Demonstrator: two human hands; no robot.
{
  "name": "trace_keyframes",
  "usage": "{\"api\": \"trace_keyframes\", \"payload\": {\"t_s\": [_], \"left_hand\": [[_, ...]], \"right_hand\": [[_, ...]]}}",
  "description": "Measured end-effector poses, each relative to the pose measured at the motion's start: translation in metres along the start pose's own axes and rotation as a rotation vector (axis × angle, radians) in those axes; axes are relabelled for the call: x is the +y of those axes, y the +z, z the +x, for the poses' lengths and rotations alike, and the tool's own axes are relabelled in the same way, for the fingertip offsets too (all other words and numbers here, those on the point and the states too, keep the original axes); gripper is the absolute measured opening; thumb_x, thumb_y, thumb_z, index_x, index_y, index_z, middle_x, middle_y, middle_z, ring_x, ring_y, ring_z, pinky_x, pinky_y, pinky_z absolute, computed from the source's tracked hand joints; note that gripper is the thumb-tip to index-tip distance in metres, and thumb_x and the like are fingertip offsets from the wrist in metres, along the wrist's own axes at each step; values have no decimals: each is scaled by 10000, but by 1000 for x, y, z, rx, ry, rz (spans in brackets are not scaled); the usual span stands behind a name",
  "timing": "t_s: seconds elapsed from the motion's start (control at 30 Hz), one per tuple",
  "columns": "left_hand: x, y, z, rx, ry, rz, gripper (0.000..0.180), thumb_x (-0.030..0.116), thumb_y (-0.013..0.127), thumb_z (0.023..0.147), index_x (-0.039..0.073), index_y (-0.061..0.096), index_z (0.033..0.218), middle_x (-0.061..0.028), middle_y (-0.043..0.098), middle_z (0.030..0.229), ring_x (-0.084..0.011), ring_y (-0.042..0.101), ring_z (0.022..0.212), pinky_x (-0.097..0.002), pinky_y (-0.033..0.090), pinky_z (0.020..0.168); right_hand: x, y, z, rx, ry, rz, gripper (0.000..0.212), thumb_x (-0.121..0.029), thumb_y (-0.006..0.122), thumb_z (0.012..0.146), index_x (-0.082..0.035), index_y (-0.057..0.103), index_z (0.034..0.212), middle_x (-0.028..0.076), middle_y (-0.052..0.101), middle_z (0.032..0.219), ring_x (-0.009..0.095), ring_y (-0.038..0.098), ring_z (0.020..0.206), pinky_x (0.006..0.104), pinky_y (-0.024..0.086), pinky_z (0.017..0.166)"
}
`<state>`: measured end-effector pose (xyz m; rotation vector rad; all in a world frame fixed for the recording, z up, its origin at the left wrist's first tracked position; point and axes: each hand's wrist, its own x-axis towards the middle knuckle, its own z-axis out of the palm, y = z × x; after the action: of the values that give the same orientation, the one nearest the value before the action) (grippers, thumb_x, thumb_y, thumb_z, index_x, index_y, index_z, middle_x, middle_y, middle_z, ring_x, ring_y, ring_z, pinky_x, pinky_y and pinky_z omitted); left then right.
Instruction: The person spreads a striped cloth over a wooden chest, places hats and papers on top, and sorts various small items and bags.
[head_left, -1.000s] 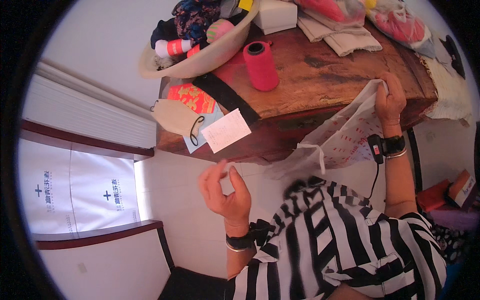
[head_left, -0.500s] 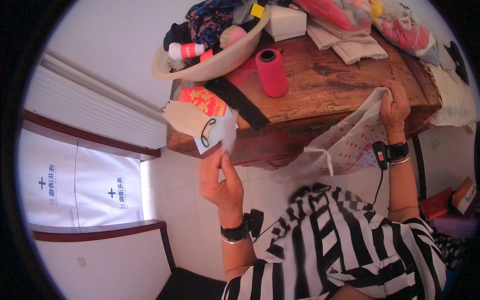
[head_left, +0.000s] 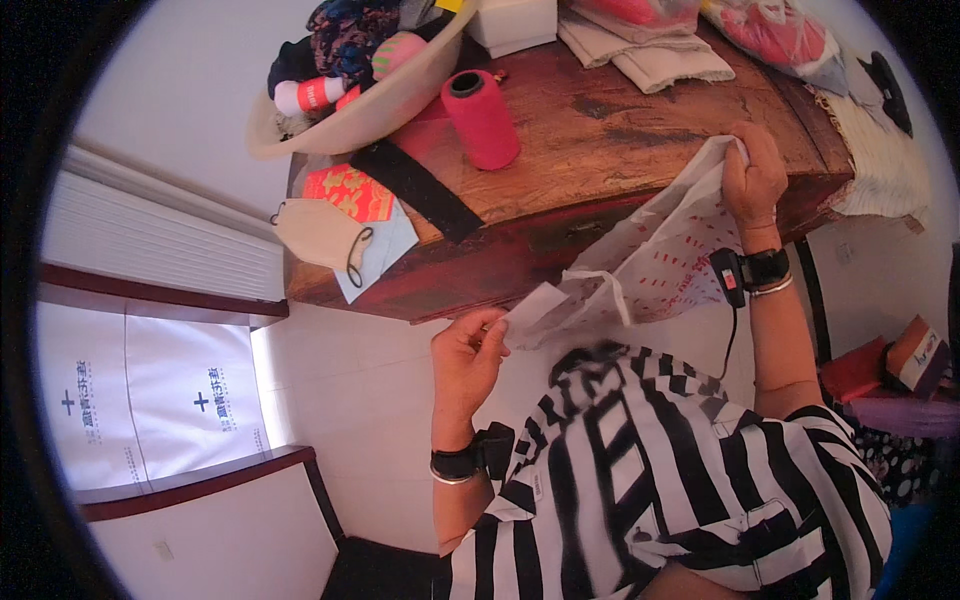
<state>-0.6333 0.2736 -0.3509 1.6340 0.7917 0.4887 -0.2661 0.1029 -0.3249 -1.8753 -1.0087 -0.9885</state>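
A white plastic bag point(head_left: 665, 260) with red print hangs at the front edge of the wooden table, its upper edge gripped in my right hand point(head_left: 755, 180). Between the thumb and fingers of my left hand point(head_left: 468, 362) is a small white slip of paper point(head_left: 537, 303). The slip reaches to the bag's left side; whether it is inside the bag I cannot tell. On the table's left corner lie a beige face mask point(head_left: 315, 230), a red and gold envelope point(head_left: 365, 200) and a light blue sheet point(head_left: 392, 250).
A black strip point(head_left: 420, 190) and an upright cone of red thread point(head_left: 482, 125) are on the wooden table point(head_left: 620, 130). Behind them stand a pale basin point(head_left: 400, 95) of yarn and cloth and a white box point(head_left: 512, 25). Folded beige cloth point(head_left: 665, 62) lies farther right.
My left hand has carried the white slip rightward, away from the mask, to the bag's left side. My right hand still grips the bag. The whole view has shifted slightly.
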Motion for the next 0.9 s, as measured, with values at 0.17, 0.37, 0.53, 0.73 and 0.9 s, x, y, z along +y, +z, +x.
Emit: {"api": "trace_keyframes", "payload": {"t_s": [0.17,0.37,0.53,0.73,0.9], "left_hand": [[-27,15,4,-51,80,281,134,57,614,893,-45,668,962,-62,659,748,-108,627,623,-255,501,568],[-51,37,9,-132,294,365,177,66,636,859,6,686,1018,-137,696,833,-164,653,680,-286,515,597],[-21,26,5,-5,306,473,201,72,664,842,35,693,1038,-151,698,915,-167,658,702,-288,521,624],[30,-32,11,668,512,358,174,68,631,885,51,676,1052,-58,680,992,-127,629,830,-248,507,659],[37,-81,38,886,504,427,267,72,637,878,52,619,1144,-62,642,1063,-134,601,949,-266,504,701]], "right_hand": [[4,-1,-3,-14,13,3,176,-79,571,772,-54,638,932,121,642,920,328,620,871,376,496,772],[1,0,-1,-29,13,-18,194,-73,572,780,-56,640,961,128,645,962,326,625,898,376,498,796],[0,-4,-2,-53,48,-4,213,-57,564,792,-47,643,990,131,651,994,323,629,927,364,496,833],[1,-5,-2,-50,41,-10,204,-52,547,799,-43,639,980,136,647,989,320,627,926,356,494,831],[0,-4,-1,-90,74,0,197,-41,532,805,-28,631,975,142,644,998,324,624,922,345,487,838]]}}
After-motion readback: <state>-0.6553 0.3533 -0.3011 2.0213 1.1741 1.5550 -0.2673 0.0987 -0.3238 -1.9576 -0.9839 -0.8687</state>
